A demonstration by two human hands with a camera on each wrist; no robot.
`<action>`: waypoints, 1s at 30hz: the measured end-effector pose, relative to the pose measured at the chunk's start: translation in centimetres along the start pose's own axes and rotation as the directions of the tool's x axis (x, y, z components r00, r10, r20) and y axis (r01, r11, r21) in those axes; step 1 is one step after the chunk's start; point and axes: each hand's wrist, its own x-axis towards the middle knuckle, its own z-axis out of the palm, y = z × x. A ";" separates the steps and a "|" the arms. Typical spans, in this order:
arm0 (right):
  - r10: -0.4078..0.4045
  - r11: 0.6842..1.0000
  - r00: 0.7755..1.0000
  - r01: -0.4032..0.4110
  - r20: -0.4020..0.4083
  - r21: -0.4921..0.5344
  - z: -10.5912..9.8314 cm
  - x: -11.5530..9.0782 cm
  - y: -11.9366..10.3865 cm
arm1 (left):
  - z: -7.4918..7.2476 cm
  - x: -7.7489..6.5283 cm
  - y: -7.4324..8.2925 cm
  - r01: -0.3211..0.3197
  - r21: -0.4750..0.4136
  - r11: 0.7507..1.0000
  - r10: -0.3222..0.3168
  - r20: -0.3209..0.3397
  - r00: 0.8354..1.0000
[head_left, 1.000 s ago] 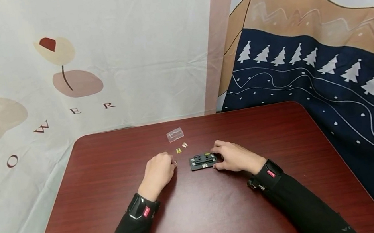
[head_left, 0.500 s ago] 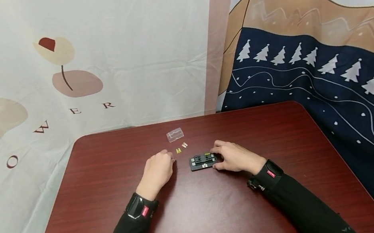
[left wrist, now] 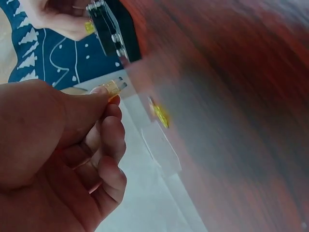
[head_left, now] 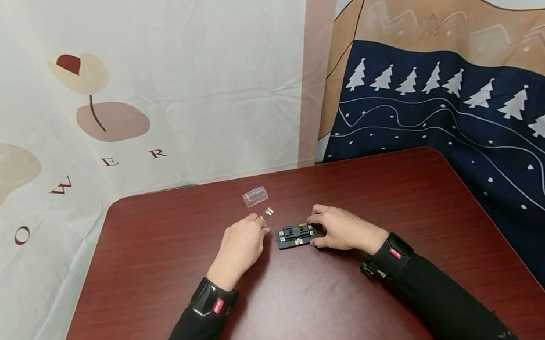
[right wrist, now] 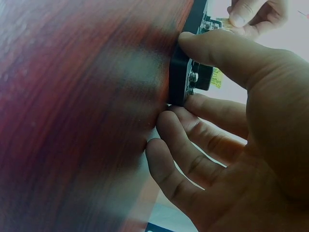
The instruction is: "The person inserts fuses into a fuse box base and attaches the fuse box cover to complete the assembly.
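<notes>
My left hand (head_left: 241, 244) pinches an amber blade fuse (left wrist: 113, 88) between thumb and forefinger, its two metal prongs pointing away from the fingertips. Just right of that hand is a black fuse block (head_left: 295, 236), flat on the table. My right hand (head_left: 343, 230) grips the block's right end, thumb on the near edge and fingers at the far side. A yellow fuse (right wrist: 217, 77) sits in the block near the right hand. Beyond the left fingertips lie a yellow fuse (left wrist: 161, 115), partly hidden by the hand in the head view, and a pale fuse (head_left: 269, 211).
A clear plastic cover (head_left: 255, 196) lies behind the loose fuses, near the far edge of the dark red table (head_left: 165, 233). Printed cloths hang behind the table, one pale with flowers, one navy with white trees (head_left: 430, 79).
My left hand has moved right with the fuse, closer to the block, and now partly covers the loose yellow fuse. The right hand and block have stayed in place.
</notes>
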 end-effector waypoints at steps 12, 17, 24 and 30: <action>-0.007 1.000 1.000 0.007 -0.007 -0.007 0.1 0.1 0.2 | 0.0 2.0 2.5 -0.125 0.038 0.991 0.125 -0.002 0.992; -0.017 1.000 1.000 0.017 -0.002 -0.011 0.0 0.2 0.2 | 0.2 2.6 3.0 -0.142 0.057 0.988 0.140 0.035 0.989; -0.014 1.000 1.000 0.014 0.000 -0.018 0.0 0.2 0.1 | 0.5 2.8 3.2 -0.152 0.098 0.983 0.145 0.079 0.986; -0.007 1.000 1.000 0.007 0.010 -0.014 -0.1 0.3 0.1 | 0.8 2.9 3.1 -0.153 0.097 0.983 0.144 0.091 0.985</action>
